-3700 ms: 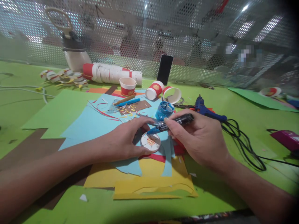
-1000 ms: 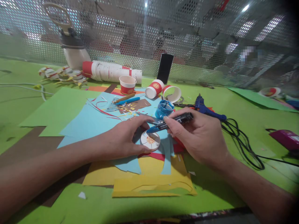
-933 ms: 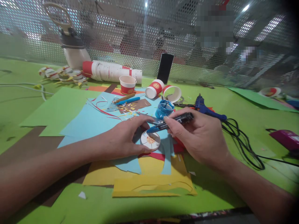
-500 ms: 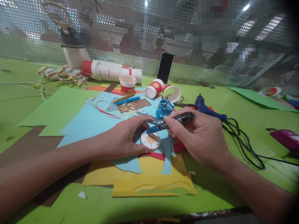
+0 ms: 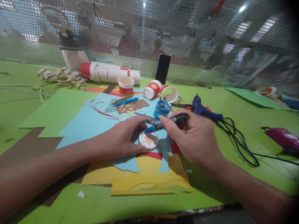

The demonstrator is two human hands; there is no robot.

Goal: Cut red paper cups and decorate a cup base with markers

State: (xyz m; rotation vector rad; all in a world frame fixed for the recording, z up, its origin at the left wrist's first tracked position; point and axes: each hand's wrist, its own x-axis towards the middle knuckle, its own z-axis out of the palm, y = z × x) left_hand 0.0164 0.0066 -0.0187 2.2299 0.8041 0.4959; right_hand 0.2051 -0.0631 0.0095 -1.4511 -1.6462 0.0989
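Observation:
My left hand [image 5: 127, 137] grips a round white disc [image 5: 151, 143] by its left edge, thumb in front and fingers behind. An orange emblem sits in the disc's middle, with dark lines running out from it. My right hand [image 5: 193, 133] is closed around a permanent marker [image 5: 164, 123], black at the back and blue toward the tip. The marker slants down to the left, its tip at the disc's upper left edge. Just behind the marker stands a small jar smeared with blue paint [image 5: 162, 109]. Scissors [image 5: 146, 117] lie partly hidden behind my left fingers.
Coloured paper sheets [image 5: 77, 118] and scraps cover the middle. Paper cups [image 5: 126, 84], a phone [image 5: 163, 69] and a large bottle [image 5: 72, 53] stand along the perforated screen. At right lie a blue glue gun [image 5: 203, 109], its black cord [image 5: 243, 149] and a magenta device [image 5: 281, 138].
The whole view has shifted slightly, so things appear a little further left. Both hands keep their hold, and the marker tip stays at the disc's upper left edge.

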